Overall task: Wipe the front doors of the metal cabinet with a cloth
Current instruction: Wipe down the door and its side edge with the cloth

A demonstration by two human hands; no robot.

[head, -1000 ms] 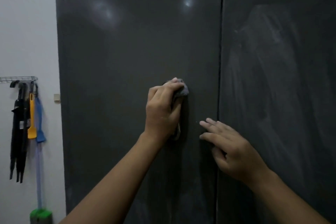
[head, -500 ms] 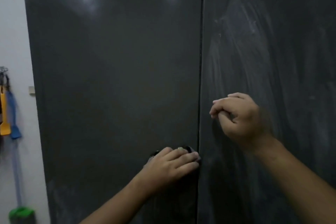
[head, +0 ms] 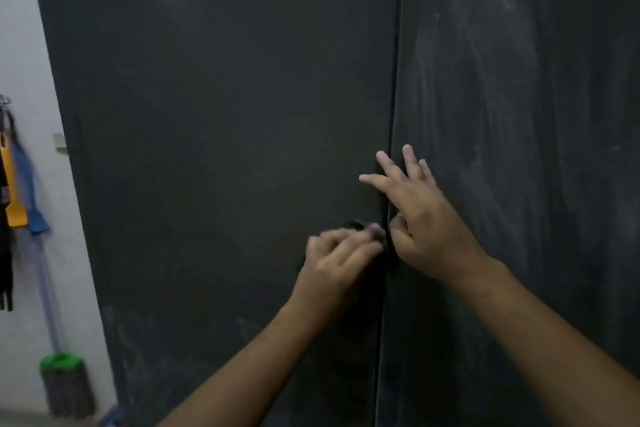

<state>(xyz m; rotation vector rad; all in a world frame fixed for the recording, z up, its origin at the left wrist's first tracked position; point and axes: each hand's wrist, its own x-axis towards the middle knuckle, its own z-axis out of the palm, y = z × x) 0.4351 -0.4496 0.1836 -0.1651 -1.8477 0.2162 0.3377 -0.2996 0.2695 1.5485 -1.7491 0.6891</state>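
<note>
Close on the dark metal cabinet (head: pixel 207 340), both front doors filling the view. Grips a dark cloth (head: pixel 360 227) in the left hand (head: pixel 337 263), fingers curled round it, only a small bunch showing past the fingertips. Presses the cloth to the left door (head: pixel 225 114), low down, just beside the seam (head: pixel 394 97) between the doors. Some blur on the left hand.

Holds the right hand (head: pixel 424 222) over the seam just above the left, fingers (head: pixel 388 165) straight and spread, holding nothing; forefinger over the left door, the rest over the right door (head: pixel 571 253). Cannot tell whether the fingertips touch the metal. Hands close together, nearly meeting at the right thumb.

Pale smeared streaks (head: pixel 485 97) down the right door; left door darker, faint glare near the top.

Far left, against the white wall (head: pixel 20 28): yellow tool (head: pixel 14 198) and blue tool (head: pixel 34 204) hanging side by side, green-capped broom (head: pixel 64 381) below.
</note>
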